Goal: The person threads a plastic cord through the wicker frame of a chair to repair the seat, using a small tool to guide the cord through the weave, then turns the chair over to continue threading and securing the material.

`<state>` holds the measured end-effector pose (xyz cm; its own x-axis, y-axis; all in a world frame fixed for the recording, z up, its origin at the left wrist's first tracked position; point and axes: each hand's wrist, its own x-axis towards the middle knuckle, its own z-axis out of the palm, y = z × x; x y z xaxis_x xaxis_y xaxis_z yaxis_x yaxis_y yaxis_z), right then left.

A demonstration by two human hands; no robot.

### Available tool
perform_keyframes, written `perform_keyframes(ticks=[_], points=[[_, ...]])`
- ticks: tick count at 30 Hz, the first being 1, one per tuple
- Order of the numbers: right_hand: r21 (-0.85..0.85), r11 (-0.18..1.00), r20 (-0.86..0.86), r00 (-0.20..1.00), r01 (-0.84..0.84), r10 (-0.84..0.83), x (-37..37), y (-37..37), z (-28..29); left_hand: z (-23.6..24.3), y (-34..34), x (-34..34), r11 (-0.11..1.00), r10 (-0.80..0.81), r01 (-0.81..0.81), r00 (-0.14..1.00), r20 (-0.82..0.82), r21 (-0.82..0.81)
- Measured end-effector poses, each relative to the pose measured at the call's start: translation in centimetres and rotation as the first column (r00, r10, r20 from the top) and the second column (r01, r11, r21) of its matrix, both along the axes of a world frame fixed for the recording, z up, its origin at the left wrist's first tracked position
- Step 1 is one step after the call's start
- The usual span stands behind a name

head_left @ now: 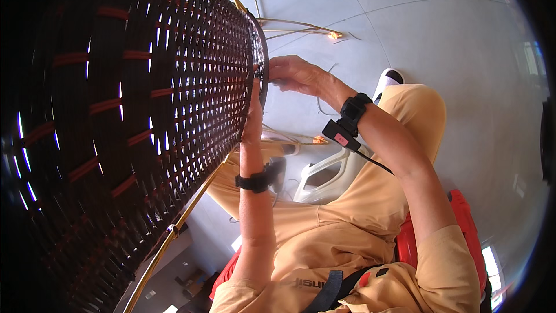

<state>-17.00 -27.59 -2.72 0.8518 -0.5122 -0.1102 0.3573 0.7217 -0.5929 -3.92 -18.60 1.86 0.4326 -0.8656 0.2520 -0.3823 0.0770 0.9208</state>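
Observation:
A large dark brown woven wicker piece [191, 64] with reddish cross strands fills the left side, its curved rim [263, 52] facing my hands. My right hand [296, 75] comes to the outer side of this rim, its fingers pinched together on the edge. My left hand [252, 119] is raised along the near side of the weave, just below the right fingertips. Its fingers are mostly hidden against the wicker, so their grip does not show. Gold-coloured rods [174, 229] run along the edge of the woven piece.
Thin gold legs with wrapped tips [335, 35] reach out over the grey floor [452, 40]. Loose thin strands lie near them. My bent leg [417, 110] and a pale plastic frame [327, 177] are below my hands. A red seat [466, 220] is beneath me.

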Motion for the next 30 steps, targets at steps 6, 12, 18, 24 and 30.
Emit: perform_keyframes(ticks=[6,12,18,24,30], points=[[0.071,0.995,0.032,0.996,0.076,-0.079,-1.2,1.2,0.0,1.1,0.7,-3.3,0.994,0.084,-0.094,0.984,0.157,0.062],[0.059,0.996,-0.044,0.997,0.067,-0.065,-1.6,1.8,1.1,1.5,0.5,-3.6,0.968,0.208,-0.224,0.969,0.132,0.114],[0.055,0.998,-0.180,0.983,-0.022,0.031,-3.1,2.4,2.7,2.0,0.9,-3.3,0.964,0.196,-0.211,0.975,0.104,0.162],[0.161,0.976,-0.230,0.968,0.145,-0.105,-2.6,2.3,2.1,2.4,1.4,-3.6,0.993,0.070,-0.098,0.940,0.334,0.065],[0.143,0.966,-0.231,0.956,0.217,-0.180,-2.3,2.4,2.6,2.6,1.1,-3.1,0.997,-0.022,-0.001,0.957,0.290,0.080]])
